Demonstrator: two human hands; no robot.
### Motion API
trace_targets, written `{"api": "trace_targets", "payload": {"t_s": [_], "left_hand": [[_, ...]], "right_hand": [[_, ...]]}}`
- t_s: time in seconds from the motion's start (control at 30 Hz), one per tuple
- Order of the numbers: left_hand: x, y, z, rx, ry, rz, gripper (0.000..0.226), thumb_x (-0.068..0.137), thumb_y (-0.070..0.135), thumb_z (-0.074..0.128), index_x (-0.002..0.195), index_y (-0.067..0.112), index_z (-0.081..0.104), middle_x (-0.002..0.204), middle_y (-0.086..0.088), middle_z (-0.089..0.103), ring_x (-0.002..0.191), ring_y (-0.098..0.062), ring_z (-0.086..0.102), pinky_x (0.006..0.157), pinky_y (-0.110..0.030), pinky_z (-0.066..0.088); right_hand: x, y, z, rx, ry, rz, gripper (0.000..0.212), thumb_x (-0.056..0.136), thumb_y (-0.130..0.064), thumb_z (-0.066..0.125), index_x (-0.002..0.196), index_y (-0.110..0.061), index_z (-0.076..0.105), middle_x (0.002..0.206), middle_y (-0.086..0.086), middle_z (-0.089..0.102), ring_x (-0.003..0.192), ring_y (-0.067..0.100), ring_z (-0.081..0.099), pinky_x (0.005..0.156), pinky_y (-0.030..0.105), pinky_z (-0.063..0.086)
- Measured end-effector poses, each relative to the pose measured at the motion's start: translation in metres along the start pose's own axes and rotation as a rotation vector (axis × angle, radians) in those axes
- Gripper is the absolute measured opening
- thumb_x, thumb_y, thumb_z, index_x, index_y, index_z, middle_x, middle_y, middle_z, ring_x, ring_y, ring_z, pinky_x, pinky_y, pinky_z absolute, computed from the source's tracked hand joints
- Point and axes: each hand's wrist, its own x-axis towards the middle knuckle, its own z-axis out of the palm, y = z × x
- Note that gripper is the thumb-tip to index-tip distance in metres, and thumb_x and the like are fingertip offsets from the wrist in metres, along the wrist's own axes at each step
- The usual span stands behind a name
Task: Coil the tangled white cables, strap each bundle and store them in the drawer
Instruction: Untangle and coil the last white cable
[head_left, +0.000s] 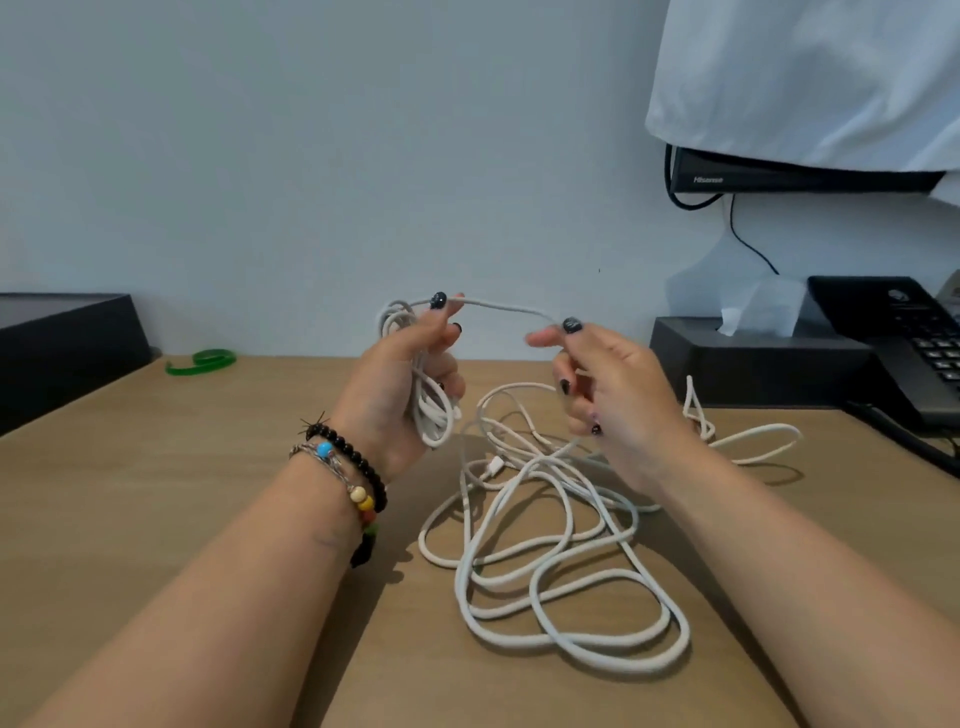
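We hold a small coil (434, 395) of white cable in our left hand (405, 384), fingers curled round the loops, thumb and forefinger pinching the strand at the top; our right hand (608, 395) pinches that same strand (506, 306) a little way along, so it spans between the two hands; risk as we judge it: the free length drops below the right hand into the tangled heap (550, 530) on the desk (182, 483), and drawing more through could tighten a crossing into a knot or drag the whole heap; loops could also slip off the left fingers if the grip loosens; heap lies just below and between both hands, nearer the right; a knotted stretch (698, 415) sits beyond the right hand; a green strap (202, 359) lies well off past the left hand; no drawer that we can tell.
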Motion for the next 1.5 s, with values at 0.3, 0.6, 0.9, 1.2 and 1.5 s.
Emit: {"api": "trace_targets", "payload": {"t_s": [0.3,0.6,0.9,1.2,1.5], "left_hand": [[-0.005,0.001,0.003,0.095,0.06,0.043,0.035,0.093,0.037,0.059,0.066,0.016,0.064,0.068,0.007,0.06,0.054,-0.009,0.046,0.059,-0.024,0.039],[0.006,0.015,0.0,-0.36,0.147,0.186,0.048,0.101,0.047,0.039,0.062,0.019,0.04,0.051,0.006,0.055,0.055,-0.007,0.062,0.075,-0.033,0.059],[0.006,0.047,-0.032,-0.642,0.252,0.257,0.054,0.102,0.041,0.045,0.052,0.018,0.041,0.042,0.01,0.036,0.036,-0.003,0.037,0.044,-0.017,0.039],[-0.003,0.016,-0.003,-0.207,-0.165,-0.008,0.013,0.093,0.018,0.055,0.09,0.01,0.046,0.076,-0.002,0.059,0.042,-0.002,0.041,0.047,-0.016,0.046],[-0.011,-0.005,0.011,0.69,-0.083,0.105,0.025,0.102,0.017,0.048,0.11,0.001,0.066,0.102,-0.006,0.075,0.09,-0.012,0.073,0.087,-0.032,0.058]], "right_hand": [[-0.017,0.007,0.024,-0.642,-0.383,-0.083,0.034,0.099,-0.024,0.049,0.079,-0.016,0.075,0.067,0.019,0.053,0.063,0.027,0.045,0.065,0.033,0.043],[-0.013,0.006,0.016,-0.197,-0.399,-0.001,0.038,0.104,-0.016,0.04,0.079,-0.006,0.068,0.054,0.008,0.035,0.047,0.016,0.026,0.047,0.024,0.026],[-0.009,-0.004,0.002,-0.371,-0.534,0.163,0.031,0.099,-0.02,0.052,0.081,-0.011,0.075,0.051,0.001,0.042,0.044,0.011,0.032,0.049,0.022,0.031],[0.004,0.01,0.007,-0.763,-0.099,0.086,0.02,0.09,-0.038,0.066,0.079,-0.025,0.077,0.051,-0.017,0.06,0.057,0.003,0.056,0.06,0.026,0.051],[0.0,0.005,0.009,-0.485,0.002,-0.079,0.018,0.094,-0.016,0.061,0.088,-0.007,0.076,0.058,0.005,0.057,0.045,0.005,0.043,0.047,0.013,0.036]]}}
